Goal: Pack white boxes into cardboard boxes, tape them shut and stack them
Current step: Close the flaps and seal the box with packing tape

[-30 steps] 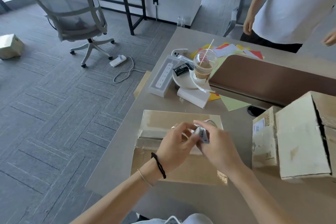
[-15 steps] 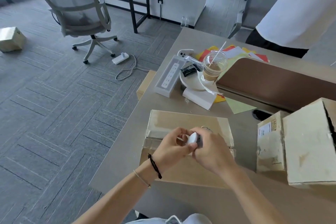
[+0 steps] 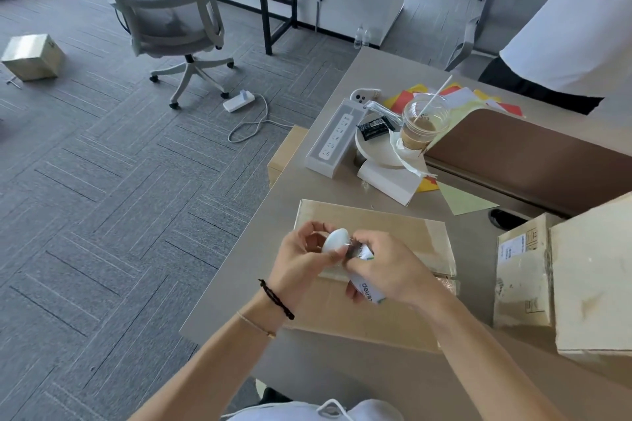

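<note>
Gripping tape dispenser [image 3: 364,287] both hands, long axis toward person, over cardboard box [image 3: 403,232].

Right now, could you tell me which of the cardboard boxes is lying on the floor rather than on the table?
The small cardboard box left of the office chair lies alone on the carpet.

Left hand [image 3: 301,260] and right hand [image 3: 386,270] close together, fingers curled, forearms angled inward

In my right hand [image 3: 386,270] the small white tape dispenser [image 3: 367,290] reads "deli" in grey letters; the white shipping label [image 3: 512,247] on the cardboard box [image 3: 523,270] is too small to read.
</note>
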The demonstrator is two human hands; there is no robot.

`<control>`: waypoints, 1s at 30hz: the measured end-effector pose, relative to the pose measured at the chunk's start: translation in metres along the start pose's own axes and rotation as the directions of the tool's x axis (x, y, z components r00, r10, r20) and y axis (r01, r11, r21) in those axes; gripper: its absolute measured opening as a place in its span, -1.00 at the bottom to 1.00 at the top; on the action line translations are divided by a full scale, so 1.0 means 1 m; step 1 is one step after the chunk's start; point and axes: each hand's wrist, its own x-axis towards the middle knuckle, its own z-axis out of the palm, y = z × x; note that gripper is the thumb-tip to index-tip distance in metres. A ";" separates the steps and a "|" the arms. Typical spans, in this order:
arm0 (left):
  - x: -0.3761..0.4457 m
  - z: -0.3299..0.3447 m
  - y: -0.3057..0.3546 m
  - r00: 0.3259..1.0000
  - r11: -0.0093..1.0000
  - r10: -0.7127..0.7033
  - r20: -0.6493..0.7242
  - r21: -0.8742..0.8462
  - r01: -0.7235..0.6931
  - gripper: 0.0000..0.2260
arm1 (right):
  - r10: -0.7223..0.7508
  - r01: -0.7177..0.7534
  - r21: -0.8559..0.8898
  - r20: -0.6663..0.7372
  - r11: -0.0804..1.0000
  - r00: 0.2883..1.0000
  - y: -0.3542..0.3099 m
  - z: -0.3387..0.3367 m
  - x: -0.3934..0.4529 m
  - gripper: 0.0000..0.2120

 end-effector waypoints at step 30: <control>0.025 -0.140 -0.164 0.931 0.410 -0.185 -0.315 0.836 0.364 -0.84 | 0.317 -0.298 0.310 -0.012 0.903 0.948 -0.011 0.033 0.008 -0.55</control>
